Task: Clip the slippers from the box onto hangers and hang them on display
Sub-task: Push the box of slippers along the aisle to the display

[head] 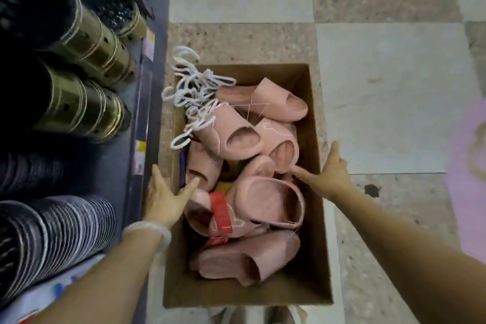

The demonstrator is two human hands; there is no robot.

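The pink slippers (244, 137) lie heaped every which way in an open cardboard box (314, 123) on the tiled floor (381, 92), hard against the foot of a dark shelf unit (155, 34). They look like one-piece moulded foam slides, so I would judge them light, springy and a bit grippy rather than slick, hard to damage, and easiest to lift by hooking a finger under the broad strap or pinching the open toe. Some seem tied in pairs with thin thread, so tugging one may drag its mate along. A tangle of white plastic hangers (194, 92) spills over the box's far left corner, partly resting on the slippers; those look thin and snaggy and will likely need teasing apart. A red tag (220, 212) lies among the nearer slippers. The left hand (164, 197) is open, thumb inside the box close to a slipper and fingers outside the left wall, apparently straddling it, with a pale bangle (147, 227) on the wrist. The right hand (327, 173) is open too, spread across the right wall, one finger reaching in towards a slipper; neither grips anything. On the shelf beside sit stacked brassy tins (86, 42) and ribbed dark cups (52, 231), close to the left arm, which could get knocked.
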